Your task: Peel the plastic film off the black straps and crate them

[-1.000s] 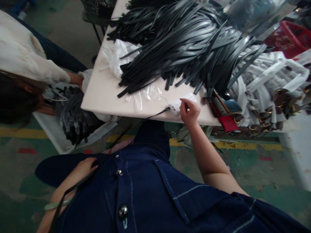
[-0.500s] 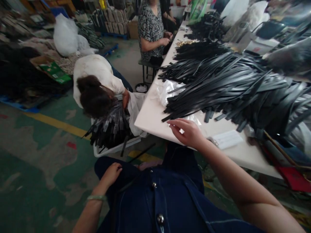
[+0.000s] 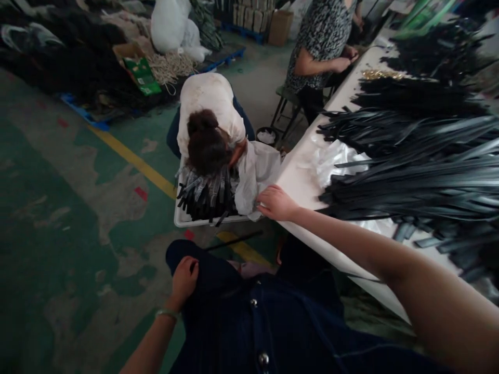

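**Strap station: two hands, one loose strap, piled stock**

Head view, contents as seen:

- Right hand (image 3: pixel 276 203): reaches out to the near corner of the white worktop (image 3: pixel 302 179). Palm down, fingers loosely curled and close together, lying at the worktop edge just beside a white plastic bag (image 3: pixel 255 176) that hangs off that corner. Whether the fingertips pinch the bag or only touch it cannot be told.
- Left hand (image 3: pixel 184 277): low in the frame, on the lap of the dark blue garment (image 3: pixel 249 322). Fingers curled shut around the near end of a thin black strap (image 3: pixel 234 240). A pale green bangle sits on the wrist.
- Black strap: runs from the left hand up and to the right, over the floor, its far end below the worktop corner.
- Heap of black straps (image 3: pixel 421 171): covers most of the worktop, ends fanned toward the near edge, with crumpled white plastic under its left side.
- Co-worker in a white top (image 3: pixel 206 104): bent over a white tray (image 3: pixel 181 218) of black strap pieces on the floor, just left of the worktop.
- Second person in a patterned top (image 3: pixel 323 36): seated at the far end of the worktop, hands together.
- Floor (image 3: pixel 78 208): green, worn, crossed by a yellow line.
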A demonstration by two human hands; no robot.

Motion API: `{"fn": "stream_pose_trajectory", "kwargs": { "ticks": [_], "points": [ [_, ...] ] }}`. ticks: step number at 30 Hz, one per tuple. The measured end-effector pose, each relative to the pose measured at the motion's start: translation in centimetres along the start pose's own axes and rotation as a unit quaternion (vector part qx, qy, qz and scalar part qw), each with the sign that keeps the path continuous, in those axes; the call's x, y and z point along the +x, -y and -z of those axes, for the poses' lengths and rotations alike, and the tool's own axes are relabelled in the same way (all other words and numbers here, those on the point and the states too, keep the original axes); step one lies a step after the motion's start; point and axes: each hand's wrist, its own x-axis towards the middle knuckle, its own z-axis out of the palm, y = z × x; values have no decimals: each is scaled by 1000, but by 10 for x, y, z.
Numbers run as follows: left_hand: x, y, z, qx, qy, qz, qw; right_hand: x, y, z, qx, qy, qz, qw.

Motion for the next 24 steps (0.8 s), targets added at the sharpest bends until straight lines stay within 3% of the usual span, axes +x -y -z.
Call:
{"fn": "stream_pose_trajectory", "kwargs": {
  "ticks": [12, 18, 24],
  "points": [
    [53, 21, 14, 49, 160, -60, 984, 12, -3, -3, 46, -12, -13, 999],
    [74, 21, 11, 61, 173, -51, 982, 17, -2, -5, 56, -28, -26, 998],
    [73, 26, 8, 55, 160, -42, 985, 17, -1, -6, 61, -27, -19, 998]
  ]
}}
